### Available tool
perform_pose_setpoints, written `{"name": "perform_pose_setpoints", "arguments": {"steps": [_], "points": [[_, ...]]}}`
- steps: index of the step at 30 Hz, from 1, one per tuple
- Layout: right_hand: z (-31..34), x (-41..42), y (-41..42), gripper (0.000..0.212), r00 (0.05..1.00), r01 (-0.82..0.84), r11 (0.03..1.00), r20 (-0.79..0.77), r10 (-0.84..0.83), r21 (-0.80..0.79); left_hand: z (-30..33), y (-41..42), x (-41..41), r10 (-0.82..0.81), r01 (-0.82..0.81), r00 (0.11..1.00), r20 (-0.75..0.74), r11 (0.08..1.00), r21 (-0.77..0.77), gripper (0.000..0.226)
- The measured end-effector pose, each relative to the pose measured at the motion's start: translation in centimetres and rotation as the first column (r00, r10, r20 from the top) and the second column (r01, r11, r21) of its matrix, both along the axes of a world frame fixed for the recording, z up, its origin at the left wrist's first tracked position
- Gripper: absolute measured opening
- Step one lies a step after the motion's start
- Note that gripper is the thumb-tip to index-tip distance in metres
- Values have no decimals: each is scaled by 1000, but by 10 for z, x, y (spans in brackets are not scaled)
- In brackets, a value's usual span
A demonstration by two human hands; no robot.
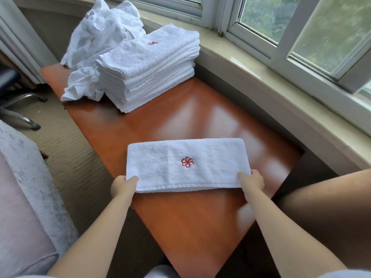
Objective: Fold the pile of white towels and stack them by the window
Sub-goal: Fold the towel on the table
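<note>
A folded white towel (180,153) with a red emblem lies flat on the orange-brown table (190,221), near its front. My left hand (122,185) pinches the towel's near left corner, thumb on top. At the near right corner, my right hand (253,180) pinches the towel the same way. A tall stack of folded white towels (148,71) stands at the table's far end beside the window. Behind and left of the stack sits a crumpled pile of unfolded white towels (100,35).
A pale stone window sill (281,93) curves along the table's right side under the window (301,27). My knee (325,213) is at the right. A chair base (22,109) stands on the carpet at left, with a pale fabric seat (22,189) nearer.
</note>
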State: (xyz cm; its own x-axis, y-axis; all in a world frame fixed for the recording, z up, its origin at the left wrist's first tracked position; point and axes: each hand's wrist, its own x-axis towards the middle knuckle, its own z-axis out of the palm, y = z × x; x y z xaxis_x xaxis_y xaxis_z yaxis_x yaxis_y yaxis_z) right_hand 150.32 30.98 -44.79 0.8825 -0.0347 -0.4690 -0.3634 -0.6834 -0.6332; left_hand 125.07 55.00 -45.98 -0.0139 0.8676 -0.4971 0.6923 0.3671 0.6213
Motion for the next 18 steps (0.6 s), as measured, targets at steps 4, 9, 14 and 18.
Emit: {"name": "perform_pose_setpoints", "arguments": {"steps": [4, 9, 14, 18], "points": [[11, -4, 1, 28, 988, 151, 964, -47, -145, 218, 18, 0, 2, 153, -111, 969, 195, 971, -210, 21], [41, -24, -3, 16, 975, 85, 894, -223, 17, 441, 67, -25, -18, 366, -146, 823, 434, 875, -462, 13], [89, -51, 14, 17, 937, 1, 797, -279, 210, 604, 112, -53, -35, 272, -160, 718, 641, 960, -228, 16], [119, -80, 35, 20, 925, 14, 766, -299, 234, 643, 142, -58, -54, 220, -163, 671, 708, 975, -149, 15]]}}
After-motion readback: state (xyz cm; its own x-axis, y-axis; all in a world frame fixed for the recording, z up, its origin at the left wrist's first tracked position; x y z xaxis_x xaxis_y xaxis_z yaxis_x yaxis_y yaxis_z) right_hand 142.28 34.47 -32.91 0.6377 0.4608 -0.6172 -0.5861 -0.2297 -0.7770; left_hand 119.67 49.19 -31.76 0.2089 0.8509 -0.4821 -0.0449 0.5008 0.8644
